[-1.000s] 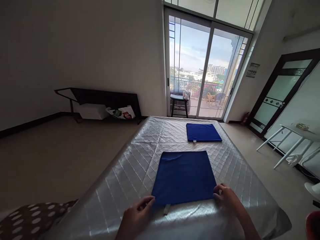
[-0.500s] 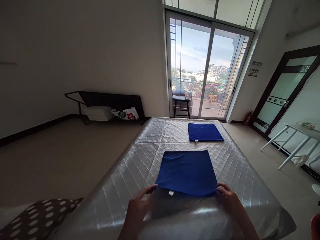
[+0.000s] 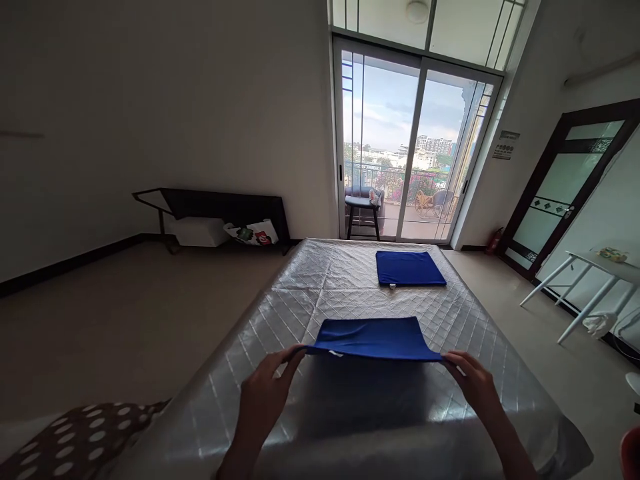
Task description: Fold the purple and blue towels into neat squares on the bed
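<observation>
A blue rectangular cloth (image 3: pixel 373 337) with a small white tag is stretched between my hands, its near edge lifted off the silver quilted cover (image 3: pixel 270 327). My left hand (image 3: pixel 267 383) pinches the near left corner between thumb and fingers. At the near right corner my right hand (image 3: pixel 473 377) holds the cloth in the same kind of pinch. The cloth's far edge appears to rest on the cover. Beyond it lies a second blue cloth piece (image 3: pixel 410 268), flat and also tagged.
Brown polka-dot fabric (image 3: pixel 75 440) lies at the lower left. A black bench (image 3: pixel 220 207) stands by the left wall, with a white box (image 3: pixel 200 231) below. Glass sliding doors (image 3: pixel 380 133) are straight ahead. A white-legged table (image 3: pixel 600 267) stands at the right.
Both hands have raised the near edge of the cloth and moved slightly apart, pulling it wider. The far blue piece has stayed in place.
</observation>
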Action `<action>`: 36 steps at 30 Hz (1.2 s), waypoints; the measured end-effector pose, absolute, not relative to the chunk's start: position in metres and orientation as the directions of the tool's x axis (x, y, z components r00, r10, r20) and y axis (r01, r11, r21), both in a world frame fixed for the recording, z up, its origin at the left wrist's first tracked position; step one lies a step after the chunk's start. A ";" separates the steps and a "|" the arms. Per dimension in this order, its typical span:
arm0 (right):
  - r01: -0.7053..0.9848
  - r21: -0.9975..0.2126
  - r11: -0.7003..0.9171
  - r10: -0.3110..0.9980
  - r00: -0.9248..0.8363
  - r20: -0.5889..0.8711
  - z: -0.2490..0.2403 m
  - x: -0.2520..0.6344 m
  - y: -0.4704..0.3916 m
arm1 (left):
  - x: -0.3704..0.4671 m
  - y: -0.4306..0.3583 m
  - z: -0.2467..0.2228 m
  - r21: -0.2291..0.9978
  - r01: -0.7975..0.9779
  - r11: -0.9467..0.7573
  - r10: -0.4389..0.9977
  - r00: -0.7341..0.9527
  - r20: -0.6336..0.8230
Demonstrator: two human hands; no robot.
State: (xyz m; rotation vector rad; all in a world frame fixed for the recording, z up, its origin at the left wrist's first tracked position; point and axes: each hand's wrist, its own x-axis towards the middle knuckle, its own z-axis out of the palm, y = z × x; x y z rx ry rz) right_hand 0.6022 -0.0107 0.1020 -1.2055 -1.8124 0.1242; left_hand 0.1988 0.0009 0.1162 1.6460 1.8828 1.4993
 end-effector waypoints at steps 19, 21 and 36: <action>0.594 -0.678 0.432 0.884 -0.129 0.449 0.271 0.577 0.099 | 0.182 0.096 0.258 0.972 0.143 -0.184 0.942 -0.256 0.216; 0.564 -0.668 0.485 0.850 -0.126 0.511 0.270 0.573 0.099 | 0.180 0.094 0.253 0.967 0.095 -0.235 0.926 -0.281 0.253; 0.669 -0.717 0.194 0.975 -0.215 0.064 0.044 0.562 0.015 | 0.164 0.025 0.030 0.758 0.597 0.261 0.959 -0.247 -0.136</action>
